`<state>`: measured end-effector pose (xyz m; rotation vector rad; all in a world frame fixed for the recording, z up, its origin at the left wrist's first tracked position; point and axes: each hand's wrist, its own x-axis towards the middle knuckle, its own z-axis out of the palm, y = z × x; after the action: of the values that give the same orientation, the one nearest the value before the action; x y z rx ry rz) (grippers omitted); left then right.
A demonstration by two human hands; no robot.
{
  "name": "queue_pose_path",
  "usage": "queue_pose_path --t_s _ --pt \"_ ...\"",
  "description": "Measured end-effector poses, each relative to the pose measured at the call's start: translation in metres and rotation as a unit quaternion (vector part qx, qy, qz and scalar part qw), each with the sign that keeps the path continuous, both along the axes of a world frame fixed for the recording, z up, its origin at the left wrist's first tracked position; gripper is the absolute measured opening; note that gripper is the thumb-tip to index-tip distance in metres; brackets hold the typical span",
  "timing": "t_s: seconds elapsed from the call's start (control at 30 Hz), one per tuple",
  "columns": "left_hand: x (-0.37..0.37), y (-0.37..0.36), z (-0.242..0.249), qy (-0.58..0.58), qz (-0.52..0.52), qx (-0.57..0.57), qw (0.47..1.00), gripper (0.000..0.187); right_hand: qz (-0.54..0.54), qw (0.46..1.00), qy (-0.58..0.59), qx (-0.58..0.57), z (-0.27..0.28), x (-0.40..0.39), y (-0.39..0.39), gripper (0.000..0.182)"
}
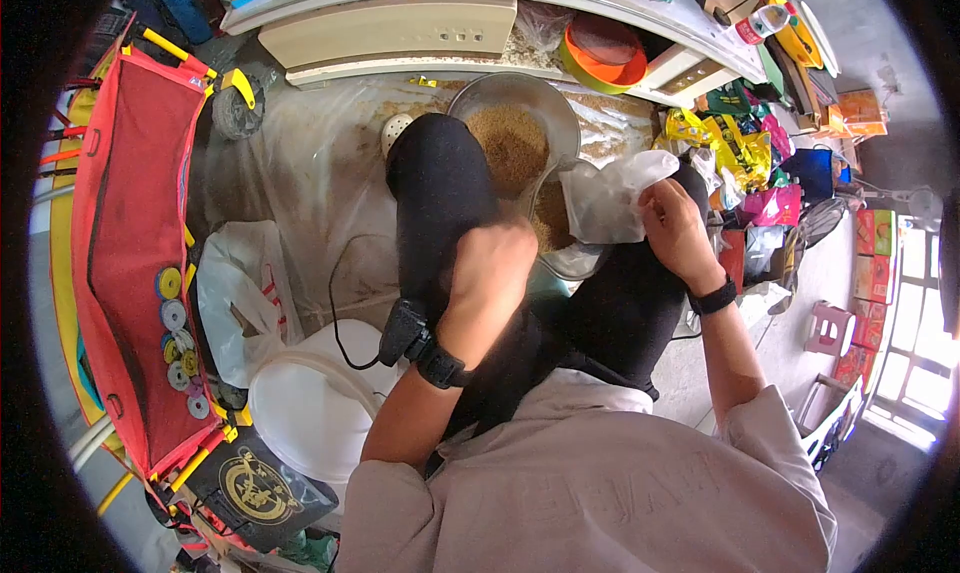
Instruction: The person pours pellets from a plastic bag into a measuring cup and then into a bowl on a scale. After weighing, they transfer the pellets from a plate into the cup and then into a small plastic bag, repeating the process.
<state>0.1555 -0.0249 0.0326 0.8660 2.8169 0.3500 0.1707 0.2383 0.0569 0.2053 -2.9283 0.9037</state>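
Observation:
My right hand [680, 228] pinches the edge of a translucent white plastic bag [608, 201] above my right knee. The bag hangs partly over a smaller metal basin [578, 265] with brown granular material in it, and hides part of that basin. Beyond it stands a larger metal basin [566, 113], also holding brown granules [508, 145]. My left hand [495, 258] is beside my left thigh, left of the smaller basin. Motion blurs it and its fingers are turned away, so whether it holds anything cannot be seen.
A white bucket [290, 408] and a white plastic bag [235, 293] stand at my left, beside a red fabric rack [140, 263]. Ahead is a drawer cabinet [400, 38] with an orange bowl [605, 58]. Colourful bags [740, 153] pile up at the right.

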Motion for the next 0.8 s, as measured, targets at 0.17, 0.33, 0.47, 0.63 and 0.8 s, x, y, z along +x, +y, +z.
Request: queue_pose_path --t_s 0.17,0.33,0.47,0.63,0.8 --pt "0.0 -0.001 -0.001 -0.01 0.005 -0.004 1.0 0.012 -0.024 0.999 -0.027 -0.011 0.004 0.007 -0.008 0.017" --pt "0.0 -0.001 0.0 -0.01 0.004 0.0 1.0 0.012 -0.018 1.0 -0.002 -0.01 0.011 0.016 -0.022 0.017" --pt "0.0 -0.001 0.002 -0.008 -0.001 0.0 1.0 0.012 -0.021 0.993 -0.102 -0.053 0.01 0.017 -0.021 0.026" --pt "-0.001 0.0 -0.003 -0.034 0.015 -0.022 0.999 0.009 0.044 0.998 -0.026 -0.025 0.062 0.011 -0.04 0.037" --pt "-0.002 -0.001 0.006 -0.03 -0.006 -0.056 0.998 0.01 0.178 0.839 -0.151 -0.491 0.124 0.013 -0.052 0.021"
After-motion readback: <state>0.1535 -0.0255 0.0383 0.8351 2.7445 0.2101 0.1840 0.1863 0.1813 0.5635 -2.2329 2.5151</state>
